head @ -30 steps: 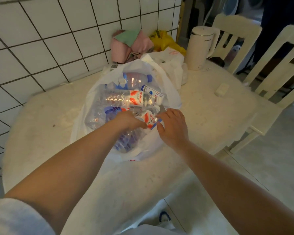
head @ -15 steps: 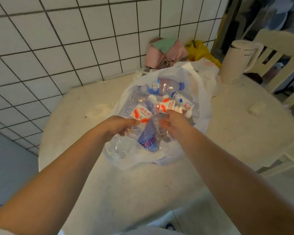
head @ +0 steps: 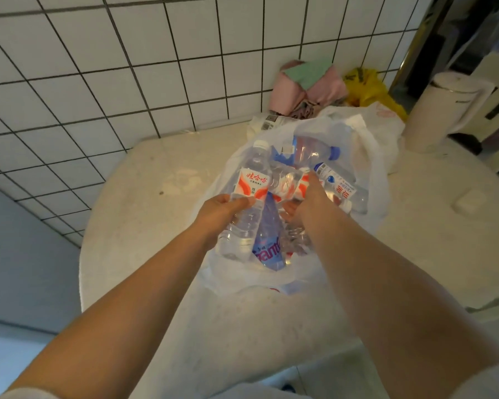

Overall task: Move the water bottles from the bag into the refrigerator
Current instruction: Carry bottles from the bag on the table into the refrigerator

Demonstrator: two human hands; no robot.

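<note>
Reaching out from the near edge, two bare forearms stretch over the pale desk (head: 144, 197) toward a white plastic bag (head: 378, 156) lying open on it. The left hand (head: 219, 214) is curled round the lower body of a clear bottle (head: 249, 197), thumb across the front just under its red-and-white label, white cap pointing away toward the wall; the bottle is tilted up and sits at the left side of the bag's mouth. The right hand (head: 306, 200) is down among the bottles in the bag's middle, its fingers bent round a second red-labelled bottle (head: 288, 184) lying crosswise, though most of that grip is hidden by the wrist, so how firmly it holds I cannot tell. Between the two hands lies a blue-labelled bottle (head: 268, 249), pointing toward the person. Just right of the right hand, a bottle with a white label (head: 339, 185) lies slanted against the bag's side, and behind the hands a blue-capped bottle (head: 314, 149) rests on its side near the bag's far rim. All these bottles are in the bag; no refrigerator shows.

Farther back, against the white tiled wall (head: 98, 82), sits a heap of pink and green cloth (head: 311, 84) with a yellow bag (head: 369, 87) beside it. At the right stands a white kettle (head: 438, 113), and a small white block (head: 470, 201) lies alone on the desk, well apart from the bag.
</note>
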